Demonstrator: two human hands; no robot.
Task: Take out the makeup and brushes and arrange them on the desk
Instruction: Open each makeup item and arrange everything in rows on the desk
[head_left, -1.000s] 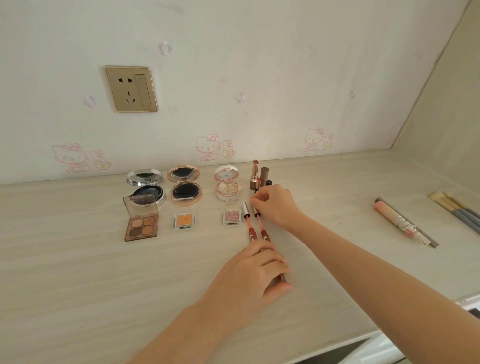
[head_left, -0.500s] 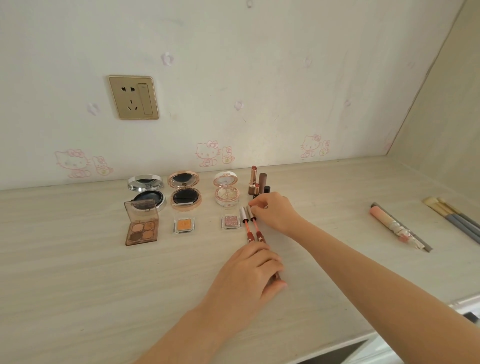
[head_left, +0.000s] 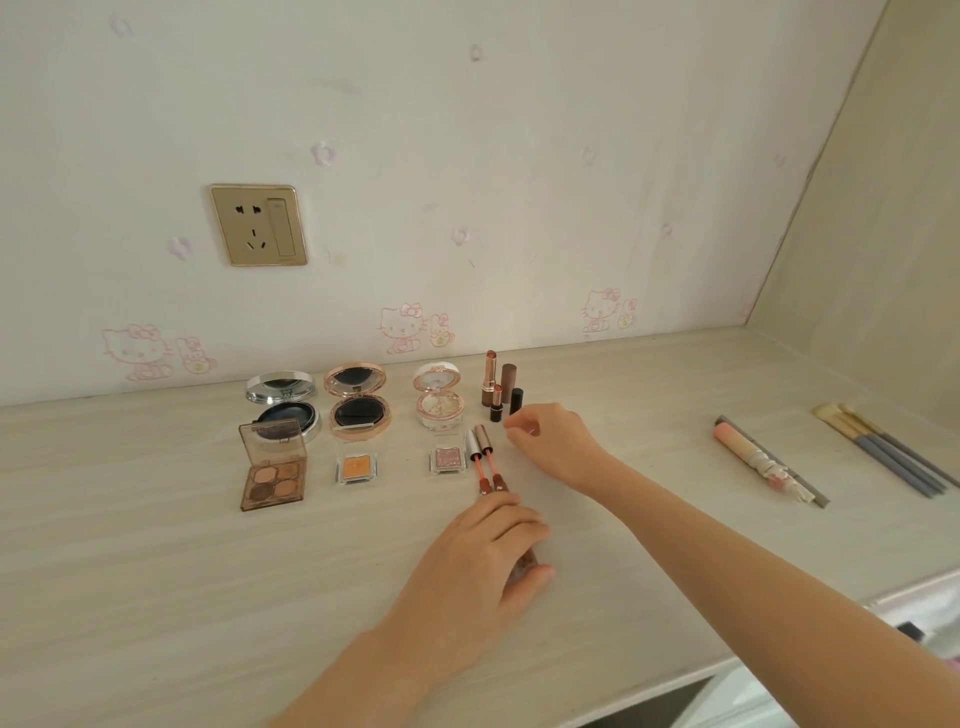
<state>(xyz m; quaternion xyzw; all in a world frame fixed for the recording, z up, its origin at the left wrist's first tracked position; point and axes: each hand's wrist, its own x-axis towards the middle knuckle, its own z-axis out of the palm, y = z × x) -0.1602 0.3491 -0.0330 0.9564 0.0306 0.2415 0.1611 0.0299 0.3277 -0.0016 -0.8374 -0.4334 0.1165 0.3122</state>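
The left hand (head_left: 478, 561) lies over the near ends of two lip glosses (head_left: 485, 462), fingers curved across the top and thumb tucked against the side, so it grips them against the worktop (head_left: 156, 571). The pair lie side by side, touching, with their metallic caps pointing away from that hand toward the wall. Just right of those caps hovers the right hand (head_left: 550, 441), fingers loosely curled, clear of the glosses and holding nothing I can see. Right beyond its fingertips stand the lipsticks (head_left: 491, 374), upright in a tight cluster with their caps beside them. Left of the gloss caps sits a glittery pink pan (head_left: 448, 458), then an orange shadow pan (head_left: 356, 465), then an open eyeshadow palette (head_left: 272, 475) farthest left. Behind that row, nearer the wall, three round compacts (head_left: 358, 410) stand open in a line. Well off to the right of the right hand, a pink tube (head_left: 748, 457) lies on the worktop, and past it a bunch of brushes (head_left: 878, 457). On the wall above the compacts is a gold wall socket (head_left: 258, 224).
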